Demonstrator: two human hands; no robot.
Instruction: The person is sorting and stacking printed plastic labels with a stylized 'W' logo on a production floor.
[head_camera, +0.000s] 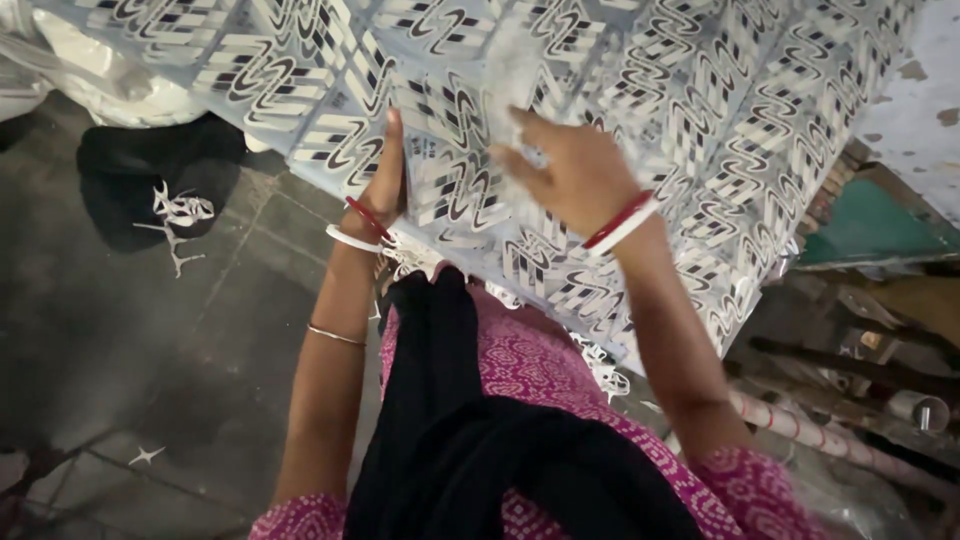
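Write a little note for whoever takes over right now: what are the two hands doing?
Left hand: pressed against the near edge of the big patterned sheet stack, fingers up, gripping that edge.
Right hand: spread flat on top of the stack, open, blurred.
The stack lies in front of the person, tilted. White offcut scraps lie on a black cloth on the floor to the left.
Done: some scraps are already off.
Left: cannot tell how much.

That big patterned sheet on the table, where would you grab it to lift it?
Probably by the near edge of the patterned sheet, coming from the person's own side. That edge overhangs the table toward the body, so fingers can slip under it. The left hand already sits at that edge, while the right hand lies flat on top.
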